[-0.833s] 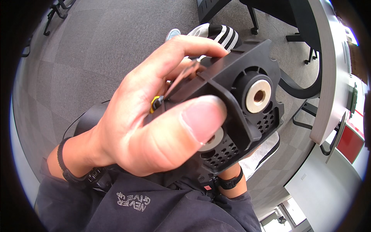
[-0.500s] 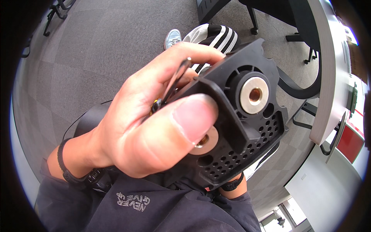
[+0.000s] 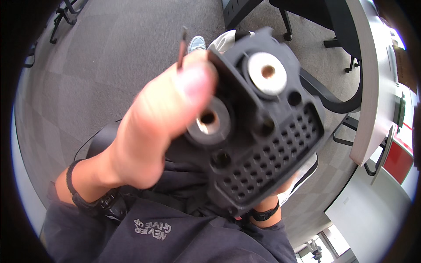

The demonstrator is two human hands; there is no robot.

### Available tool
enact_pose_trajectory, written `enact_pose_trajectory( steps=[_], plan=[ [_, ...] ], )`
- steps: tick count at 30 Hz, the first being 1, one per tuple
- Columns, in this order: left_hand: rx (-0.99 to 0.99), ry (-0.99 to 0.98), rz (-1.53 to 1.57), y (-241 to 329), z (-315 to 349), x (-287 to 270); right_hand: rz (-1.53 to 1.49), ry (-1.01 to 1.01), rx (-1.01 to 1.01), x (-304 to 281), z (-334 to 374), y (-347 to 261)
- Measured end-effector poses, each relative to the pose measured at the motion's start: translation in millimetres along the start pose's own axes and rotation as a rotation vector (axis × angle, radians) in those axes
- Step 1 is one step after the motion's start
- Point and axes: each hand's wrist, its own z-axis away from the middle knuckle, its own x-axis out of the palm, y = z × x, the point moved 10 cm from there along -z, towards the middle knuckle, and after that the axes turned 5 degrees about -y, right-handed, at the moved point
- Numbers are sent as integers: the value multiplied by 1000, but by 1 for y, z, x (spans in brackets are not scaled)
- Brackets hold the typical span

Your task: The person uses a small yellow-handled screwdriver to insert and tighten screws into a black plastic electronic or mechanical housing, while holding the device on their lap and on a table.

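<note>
A black plastic housing (image 3: 280, 114) fills the middle of the view, tilted toward me. It has a grid of small round holes, a raised rib, and two round metal inserts with bores. My left hand (image 3: 151, 118) grips its left side, thumb pressed at the rib's upper end and fingers out of sight behind. Past that thumb sticks up a thin dark rod (image 3: 182, 48), blurred, its kind unclear. Of my right hand (image 3: 286, 186), just a sliver shows beyond the housing's lower right edge; its fingers are hidden.
Dark wristbands circle both wrists. A white-edged table (image 3: 372, 87) runs along the right, with a red-and-white item (image 3: 398, 162) beyond it. A black chair (image 3: 313, 17) stands at the upper right. Grey carpet (image 3: 118, 52) spreads on the left, and a shoe (image 3: 197, 44) shows behind the housing.
The housing has shifted up and left and turned its face more toward me. My left thumb has moved up with it, its fingers passing from view. The thin rod now stands more upright.
</note>
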Motion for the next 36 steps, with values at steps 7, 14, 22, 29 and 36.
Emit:
enact_pose_trajectory(
  steps=[7, 14, 22, 29, 36],
  plan=[
    [93, 271, 421, -13, -3, -40, 639, -116, -182, 27, -5, -21],
    [-237, 422, 671, -29, -11, -29, 936, -661, -558, 102, 19, -28],
    [-170, 393, 663, -35, -8, -35, 879, -403, -260, 91, 15, -34],
    [-392, 53, 967, -41, -9, 7, 450, -345, -19, 89, 20, -30],
    [-468, -201, 1086, -42, -4, 28, 786, -80, -368, 72, 11, -69]
  ],
)
